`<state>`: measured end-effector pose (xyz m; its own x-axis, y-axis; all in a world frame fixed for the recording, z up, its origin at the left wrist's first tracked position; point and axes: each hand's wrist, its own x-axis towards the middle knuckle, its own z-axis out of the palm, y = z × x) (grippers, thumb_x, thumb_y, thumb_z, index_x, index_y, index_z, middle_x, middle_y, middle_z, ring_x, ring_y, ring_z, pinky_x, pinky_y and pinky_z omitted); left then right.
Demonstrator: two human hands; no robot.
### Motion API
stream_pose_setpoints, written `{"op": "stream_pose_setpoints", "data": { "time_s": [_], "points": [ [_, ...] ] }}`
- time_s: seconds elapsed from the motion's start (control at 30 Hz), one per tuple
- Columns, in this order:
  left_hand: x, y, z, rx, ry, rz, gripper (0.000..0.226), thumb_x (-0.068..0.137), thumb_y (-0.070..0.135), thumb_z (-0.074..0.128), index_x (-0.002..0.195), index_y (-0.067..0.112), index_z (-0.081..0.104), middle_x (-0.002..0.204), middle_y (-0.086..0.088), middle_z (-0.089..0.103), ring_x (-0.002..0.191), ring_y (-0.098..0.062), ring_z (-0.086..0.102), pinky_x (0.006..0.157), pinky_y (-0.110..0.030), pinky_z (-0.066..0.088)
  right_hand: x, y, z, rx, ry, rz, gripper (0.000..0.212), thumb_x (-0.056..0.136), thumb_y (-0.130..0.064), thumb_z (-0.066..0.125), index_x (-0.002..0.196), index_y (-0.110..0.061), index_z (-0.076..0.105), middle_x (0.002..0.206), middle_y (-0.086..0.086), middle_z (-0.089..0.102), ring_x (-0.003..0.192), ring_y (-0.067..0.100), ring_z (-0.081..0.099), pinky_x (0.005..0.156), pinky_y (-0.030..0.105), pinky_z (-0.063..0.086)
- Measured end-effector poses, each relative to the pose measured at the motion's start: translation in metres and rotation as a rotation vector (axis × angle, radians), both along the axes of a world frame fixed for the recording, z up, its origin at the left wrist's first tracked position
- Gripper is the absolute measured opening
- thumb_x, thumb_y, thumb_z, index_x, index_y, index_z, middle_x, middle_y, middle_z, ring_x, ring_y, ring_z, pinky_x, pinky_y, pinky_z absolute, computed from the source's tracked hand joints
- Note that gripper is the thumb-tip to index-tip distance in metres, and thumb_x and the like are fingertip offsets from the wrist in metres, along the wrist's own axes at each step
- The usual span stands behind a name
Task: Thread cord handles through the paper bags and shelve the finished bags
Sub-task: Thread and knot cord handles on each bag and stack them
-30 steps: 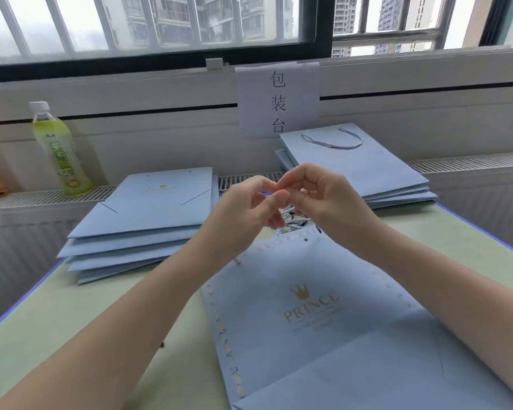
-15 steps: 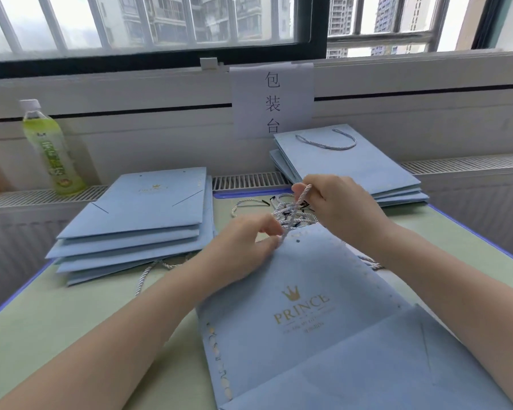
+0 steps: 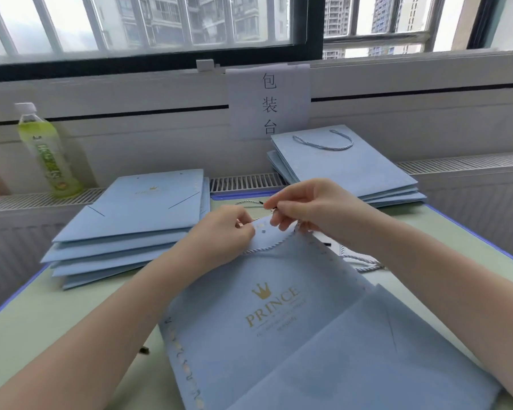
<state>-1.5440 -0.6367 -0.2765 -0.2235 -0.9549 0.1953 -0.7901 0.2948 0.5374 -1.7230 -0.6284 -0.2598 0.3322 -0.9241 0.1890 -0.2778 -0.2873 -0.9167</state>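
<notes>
Pinching cord (image 3: 265,248), both hands' fingers (image 3: 282,207) meet atop the bag (image 3: 279,335).

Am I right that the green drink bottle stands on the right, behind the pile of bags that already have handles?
Not quite. The head view shows the green drink bottle on the left, behind the stack without handles; the pile with handles is on the right.

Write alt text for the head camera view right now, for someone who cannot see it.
Two hands work at the top edge of a flat blue paper bag printed PRINCE: the left hand pinches the edge while the right hand pinches a cord looped across it. A stack without handles lies left, a stack with handles right, a green bottle far left.
</notes>
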Motion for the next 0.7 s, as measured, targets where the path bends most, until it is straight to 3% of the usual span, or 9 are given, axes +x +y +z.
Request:
{"op": "stream_pose_setpoints", "data": {
  "time_s": [0.07,0.17,0.23,0.37,0.53,0.63,0.7],
  "points": [
    [0.002,-0.002,-0.001,0.055,-0.021,-0.007,0.015,0.092,0.028,0.053,0.079,0.019,0.056,0.066,0.006,0.051,0.061,-0.009,0.046,0.058,-0.026,0.035,0.004,0.002,-0.007,-0.065,0.124,0.050,0.023,0.094,0.000,0.048,0.093,-0.009,0.069,0.073,0.002,0.070,0.064,0.008,0.062,0.059,0.016,0.046],
    [0.001,-0.001,-0.002,0.092,-0.091,-0.036,0.025,0.089,0.034,0.058,0.072,0.017,0.050,0.062,0.005,0.041,0.056,-0.008,0.037,0.052,-0.024,0.027,0.014,0.005,-0.016,-0.181,0.310,0.043,0.019,0.094,-0.001,0.044,0.095,-0.012,0.060,0.070,0.002,0.069,0.061,0.009,0.061,0.066,0.029,0.052],
    [0.000,-0.001,-0.002,0.098,-0.103,-0.043,0.031,0.088,0.033,0.060,0.067,0.017,0.046,0.062,0.004,0.038,0.055,-0.009,0.034,0.051,-0.022,0.025,0.019,0.006,-0.020,-0.258,0.402,0.002,0.012,0.094,-0.006,0.044,0.092,-0.015,0.052,0.068,-0.002,0.069,0.062,0.009,0.059,0.069,0.035,0.051],
    [0.001,-0.003,0.000,0.176,-0.013,-0.023,0.027,0.087,0.026,0.064,0.066,0.014,0.051,0.058,0.004,0.036,0.051,-0.008,0.030,0.042,-0.017,0.022,0.021,0.009,-0.023,-0.473,0.576,-0.057,0.005,0.092,-0.016,0.051,0.092,-0.018,0.056,0.072,-0.005,0.062,0.064,0.012,0.048,0.065,0.032,0.042],
    [0.009,-0.004,0.003,0.345,0.260,-0.002,0.022,0.085,0.020,0.067,0.094,0.001,0.072,0.079,-0.005,0.055,0.071,-0.016,0.044,0.061,-0.024,0.031,0.020,0.007,-0.025,-0.731,0.777,-0.078,0.006,0.089,-0.012,0.050,0.089,-0.011,0.056,0.076,0.002,0.057,0.071,0.027,0.050,0.065,0.040,0.044],
    [0.008,-0.004,0.003,0.351,0.264,-0.001,0.011,0.084,0.016,0.066,0.081,0.007,0.072,0.064,0.001,0.054,0.062,-0.012,0.045,0.056,-0.019,0.033,0.021,0.004,-0.030,-0.860,0.907,-0.046,0.010,0.079,-0.002,0.060,0.080,-0.010,0.054,0.071,0.003,0.057,0.066,0.026,0.052,0.055,0.038,0.047],
    [0.007,-0.004,0.002,0.368,0.290,-0.002,0.014,0.074,0.023,0.072,0.077,0.009,0.072,0.072,-0.003,0.055,0.071,-0.015,0.045,0.066,-0.024,0.035,0.022,0.003,-0.033,-0.909,0.924,-0.023,0.018,0.072,0.001,0.067,0.077,-0.011,0.055,0.070,0.001,0.057,0.066,0.023,0.052,0.053,0.035,0.047]
  ]
}}
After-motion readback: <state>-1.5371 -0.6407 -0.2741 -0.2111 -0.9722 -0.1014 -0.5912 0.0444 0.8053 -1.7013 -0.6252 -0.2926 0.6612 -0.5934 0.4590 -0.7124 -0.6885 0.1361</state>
